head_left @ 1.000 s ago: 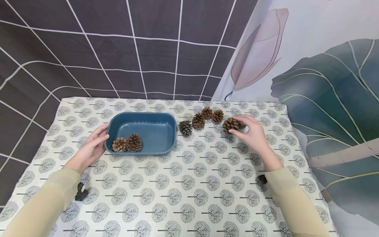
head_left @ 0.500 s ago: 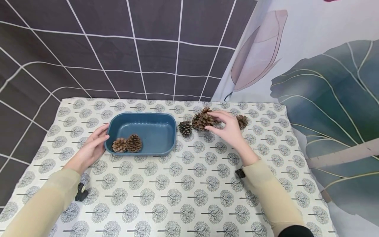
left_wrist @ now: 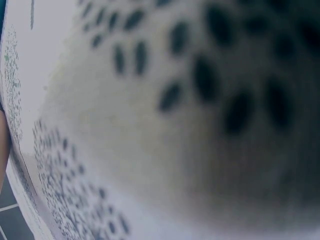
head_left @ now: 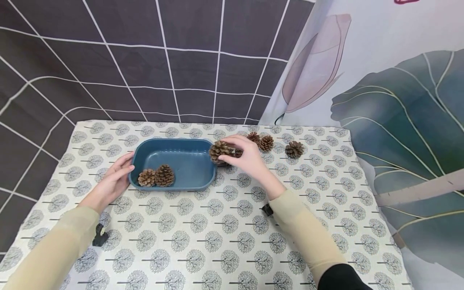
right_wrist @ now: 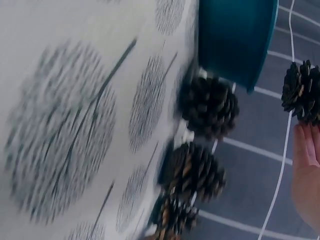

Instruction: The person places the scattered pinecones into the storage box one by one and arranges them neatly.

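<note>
A blue rectangular bin (head_left: 188,187) stands on the patterned cloth, with two pine cones lying in its front left corner, a smaller pine cone (head_left: 146,177) and a taller pine cone (head_left: 164,176). My left hand (head_left: 112,183) rests against the bin's left side, fingers extended along it. Between thumb and fingers my right hand (head_left: 244,157) pinches another pine cone (head_left: 218,151), raised at the bin's right rim. The right wrist view also has this held cone (right_wrist: 301,95), at its right edge. Cones behind the right hand are partly hidden in the head view.
Right of the bin, several pine cones remain on the cloth, among them a reddish-brown cone (head_left: 253,137), a cone beside it (head_left: 266,143) and one set apart (head_left: 294,149). A dark gridded wall covering (head_left: 192,68) rises behind the table. The left wrist view is mostly blurred cloth.
My right hand has carried the pine cone leftward, from the right of the row to the bin's right rim. The left hand and the bin have stayed in place.
</note>
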Motion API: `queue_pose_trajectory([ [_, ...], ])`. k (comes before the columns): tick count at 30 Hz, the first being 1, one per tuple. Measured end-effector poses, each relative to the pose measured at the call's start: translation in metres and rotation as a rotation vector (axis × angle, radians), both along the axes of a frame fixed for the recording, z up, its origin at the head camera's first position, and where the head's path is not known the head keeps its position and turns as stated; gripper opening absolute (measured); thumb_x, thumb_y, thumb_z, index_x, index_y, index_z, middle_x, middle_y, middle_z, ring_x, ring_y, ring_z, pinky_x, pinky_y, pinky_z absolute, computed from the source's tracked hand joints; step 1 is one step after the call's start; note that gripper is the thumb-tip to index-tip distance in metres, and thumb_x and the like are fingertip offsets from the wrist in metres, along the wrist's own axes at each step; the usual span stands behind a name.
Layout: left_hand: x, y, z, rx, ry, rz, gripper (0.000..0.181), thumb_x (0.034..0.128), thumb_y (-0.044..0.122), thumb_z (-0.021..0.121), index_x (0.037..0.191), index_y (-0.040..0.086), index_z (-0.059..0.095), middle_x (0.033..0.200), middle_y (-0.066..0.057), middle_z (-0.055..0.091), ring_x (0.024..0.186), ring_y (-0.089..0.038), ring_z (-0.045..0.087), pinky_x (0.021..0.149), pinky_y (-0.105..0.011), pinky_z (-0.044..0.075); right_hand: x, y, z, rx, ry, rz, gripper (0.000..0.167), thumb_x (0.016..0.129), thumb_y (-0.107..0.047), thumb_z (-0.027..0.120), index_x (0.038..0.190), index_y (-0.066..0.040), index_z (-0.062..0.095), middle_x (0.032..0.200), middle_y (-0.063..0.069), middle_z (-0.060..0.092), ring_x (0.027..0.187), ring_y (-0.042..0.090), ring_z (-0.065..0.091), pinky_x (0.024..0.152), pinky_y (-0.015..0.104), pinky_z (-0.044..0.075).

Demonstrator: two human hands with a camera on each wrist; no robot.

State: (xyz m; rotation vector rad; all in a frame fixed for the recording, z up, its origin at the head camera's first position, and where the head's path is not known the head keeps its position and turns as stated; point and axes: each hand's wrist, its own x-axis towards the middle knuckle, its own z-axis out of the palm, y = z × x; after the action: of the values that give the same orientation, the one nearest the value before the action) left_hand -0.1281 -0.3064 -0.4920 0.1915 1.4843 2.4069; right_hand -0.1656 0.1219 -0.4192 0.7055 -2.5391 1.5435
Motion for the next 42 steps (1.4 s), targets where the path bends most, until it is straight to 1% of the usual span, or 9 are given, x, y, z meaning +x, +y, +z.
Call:
queue_pose_trajectory([
  [6,0.000,0.000,-0.001,0.010,0.004,0.002,0.048,0.1092,-0.007,0.041,0.140,0.025,0.060,0.143,0.016,0.066,0.129,0.001,0.062,0.108,-0.013,0.051,0.001,-0.028,-0.005,0.047,-0.031,0.073,0.050,0.084,-0.012,0.089,0.131,-0.005,0.072,0.135,0.015,0.071,0.123,0.030,0.070,0.109,0.030,0.059],
  [11,0.000,0.001,-0.001,0.013,0.014,0.002,0.048,0.1091,-0.007,0.041,0.140,0.023,0.060,0.143,0.015,0.066,0.129,0.001,0.062,0.108,-0.014,0.051,0.002,-0.047,-0.007,0.128,-0.041,0.160,0.052,0.086,-0.013,0.088,0.134,-0.005,0.070,0.139,0.015,0.069,0.127,0.029,0.069,0.111,0.026,0.056],
  [15,-0.001,0.000,-0.002,-0.012,0.008,0.001,0.047,0.1097,-0.006,0.041,0.141,0.024,0.058,0.144,0.017,0.064,0.131,0.002,0.061,0.107,-0.014,0.050,0.001,-0.060,-0.011,0.221,-0.023,0.224,0.052,0.087,-0.014,0.088,0.135,-0.006,0.070,0.139,0.011,0.071,0.129,0.027,0.068,0.117,0.033,0.053],
  [19,-0.001,-0.001,-0.002,-0.039,0.003,-0.003,0.046,0.1104,-0.004,0.042,0.143,0.026,0.057,0.145,0.019,0.063,0.132,0.003,0.059,0.105,-0.013,0.050,0.000,-0.072,-0.013,0.334,-0.033,0.272,0.051,0.089,-0.016,0.086,0.137,-0.008,0.069,0.142,0.010,0.070,0.133,0.028,0.066,0.121,0.041,0.049],
  [24,-0.001,-0.001,-0.002,-0.053,0.012,-0.003,0.046,0.1105,-0.004,0.041,0.142,0.026,0.056,0.144,0.019,0.063,0.131,0.004,0.060,0.106,-0.012,0.049,0.001,-0.086,-0.015,0.459,-0.039,0.327,0.052,0.091,-0.022,0.085,0.139,-0.012,0.069,0.145,0.010,0.068,0.135,0.028,0.064,0.120,0.043,0.051],
  [27,-0.001,0.000,-0.002,-0.050,0.016,-0.008,0.047,0.1104,-0.005,0.041,0.142,0.026,0.056,0.144,0.019,0.063,0.131,0.004,0.060,0.106,-0.011,0.050,0.001,-0.093,-0.015,0.527,-0.019,0.361,0.052,0.092,-0.025,0.085,0.140,-0.013,0.068,0.145,0.008,0.068,0.138,0.026,0.063,0.125,0.044,0.045],
  [31,-0.002,0.000,-0.001,-0.046,0.020,-0.018,0.047,0.1103,-0.005,0.040,0.142,0.026,0.056,0.144,0.019,0.062,0.132,0.004,0.059,0.104,-0.011,0.050,0.001,-0.102,-0.015,0.616,0.013,0.393,0.052,0.093,-0.029,0.083,0.141,-0.014,0.068,0.146,0.006,0.067,0.141,0.025,0.060,0.130,0.044,0.038],
  [35,-0.001,0.000,-0.001,-0.036,0.021,-0.021,0.047,0.1102,-0.005,0.040,0.143,0.026,0.056,0.145,0.019,0.063,0.131,0.003,0.060,0.105,-0.011,0.050,0.001,-0.107,-0.015,0.690,0.032,0.400,0.052,0.095,-0.032,0.081,0.142,-0.015,0.067,0.147,0.005,0.067,0.142,0.023,0.060,0.129,0.043,0.039],
  [42,-0.001,0.000,-0.001,-0.050,0.011,-0.007,0.047,0.1101,-0.004,0.042,0.142,0.026,0.057,0.144,0.019,0.063,0.131,0.003,0.060,0.104,-0.012,0.050,0.003,-0.109,-0.015,0.746,0.026,0.379,0.053,0.095,-0.034,0.080,0.143,-0.016,0.066,0.147,0.004,0.068,0.139,0.022,0.063,0.127,0.042,0.043],
])
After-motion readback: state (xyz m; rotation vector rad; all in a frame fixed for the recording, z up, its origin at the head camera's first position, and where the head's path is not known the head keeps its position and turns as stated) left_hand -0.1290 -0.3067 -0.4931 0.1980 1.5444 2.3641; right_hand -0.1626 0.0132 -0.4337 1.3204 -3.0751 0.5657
